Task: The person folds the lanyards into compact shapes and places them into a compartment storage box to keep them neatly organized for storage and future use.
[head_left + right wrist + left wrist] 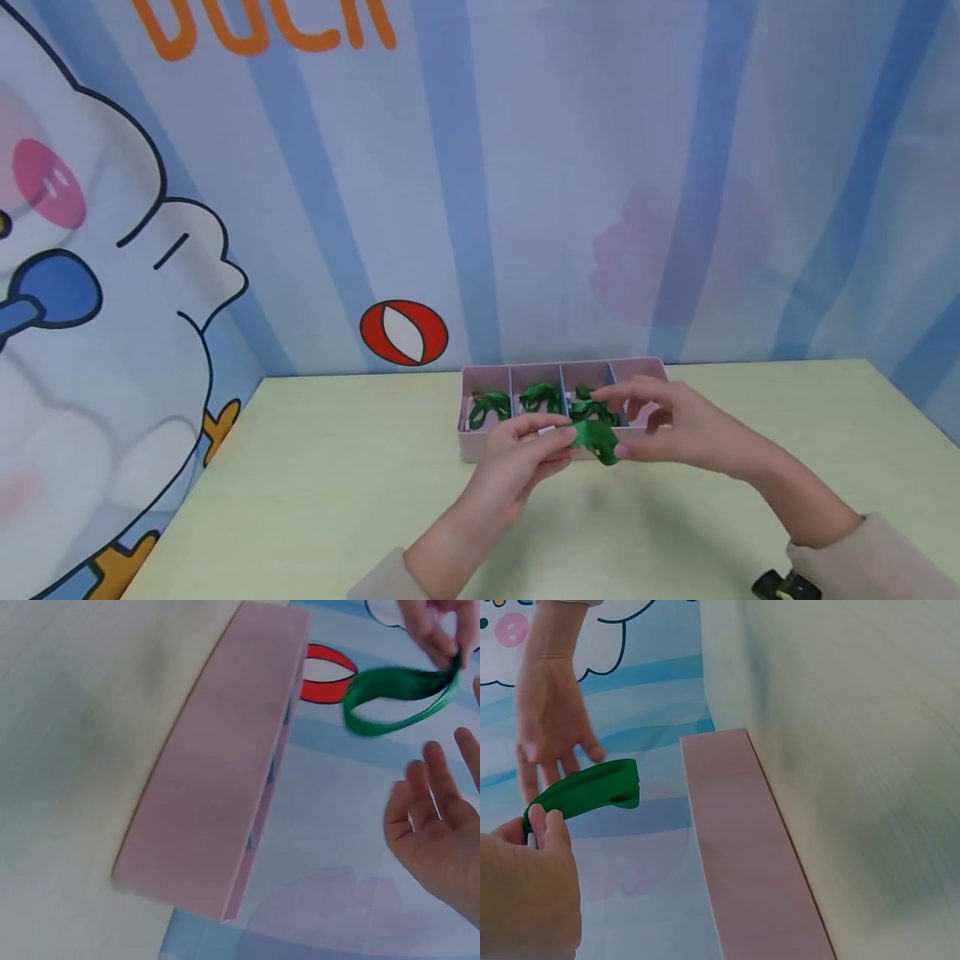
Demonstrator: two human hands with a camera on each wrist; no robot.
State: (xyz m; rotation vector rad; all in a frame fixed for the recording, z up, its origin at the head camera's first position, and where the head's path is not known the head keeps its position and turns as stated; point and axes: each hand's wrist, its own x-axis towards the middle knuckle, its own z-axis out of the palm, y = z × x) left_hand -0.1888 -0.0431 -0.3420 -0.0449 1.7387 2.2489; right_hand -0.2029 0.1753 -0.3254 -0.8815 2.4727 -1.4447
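In front of the pink box my left hand [519, 460] pinches a looped green ribbon [598, 442] at one end. The right wrist view shows the ribbon [401, 681] hanging as a glossy open loop from those fingertips. A small white bit shows between the left fingers in the left wrist view. My right hand [678, 427] is just right of the ribbon, fingers spread and bent a little, holding nothing. Behind the hands, the divided pink box [472, 447] has green ribbon bundles [490, 406] in its three left compartments. The right hand partly covers the rightmost compartment.
The box stands at the back of the pale yellow table [345, 475], close to a blue striped backdrop [540, 208] with cartoon prints. A small black object [786, 586] is beside the right sleeve at the lower edge of the head view.
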